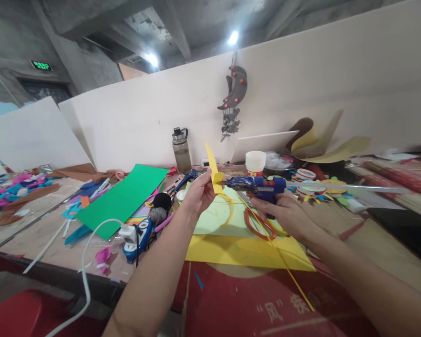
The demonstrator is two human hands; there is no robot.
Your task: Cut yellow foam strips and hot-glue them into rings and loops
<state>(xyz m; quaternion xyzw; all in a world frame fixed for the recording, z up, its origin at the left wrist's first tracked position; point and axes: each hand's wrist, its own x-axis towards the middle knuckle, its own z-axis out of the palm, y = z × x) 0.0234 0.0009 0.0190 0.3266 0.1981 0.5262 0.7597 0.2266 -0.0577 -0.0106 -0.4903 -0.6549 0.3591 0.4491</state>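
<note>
Two items are held. The left hand point(201, 194) pinches the yellow strip point(211, 161) near-upright at frame centre, likely to present its fold to the glue gun point(261, 184). The right hand point(284, 210), right of centre, wraps around the gun, likely to level it.

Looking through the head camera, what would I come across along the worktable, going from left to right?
Pink and purple scraps → green sheet → water bottle → folded yellow piece held in the left hand → blue glue gun held in the right hand → flat black object.
</note>
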